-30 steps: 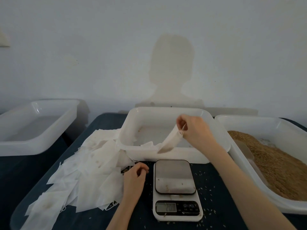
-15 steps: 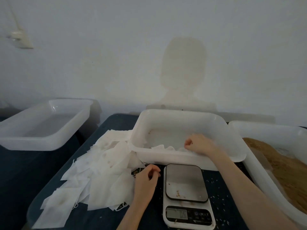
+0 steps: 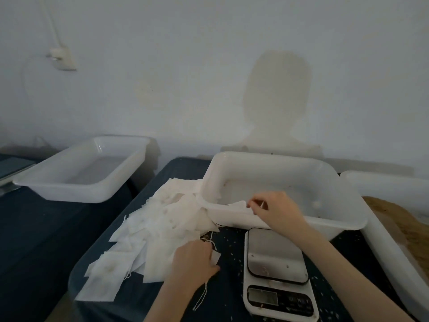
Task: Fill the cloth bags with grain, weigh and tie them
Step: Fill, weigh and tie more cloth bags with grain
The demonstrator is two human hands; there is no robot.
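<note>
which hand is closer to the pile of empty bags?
Left. The left hand rests on the pile of empty bags; the right hand is over the middle tub's front rim.

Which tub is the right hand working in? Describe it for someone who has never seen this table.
Start at the scale near the front edge. The middle tub sits just behind it, right hand over its near rim. Unlike the right tub, it holds no heap of grain; the left tub stands apart.

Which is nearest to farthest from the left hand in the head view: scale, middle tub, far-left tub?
From the left hand:
1. Scale, just to its right on the dark cloth.
2. Middle tub, behind it, where the right hand pinches a cloth bag at the rim.
3. Far-left tub, on the separate surface, back left.
</note>
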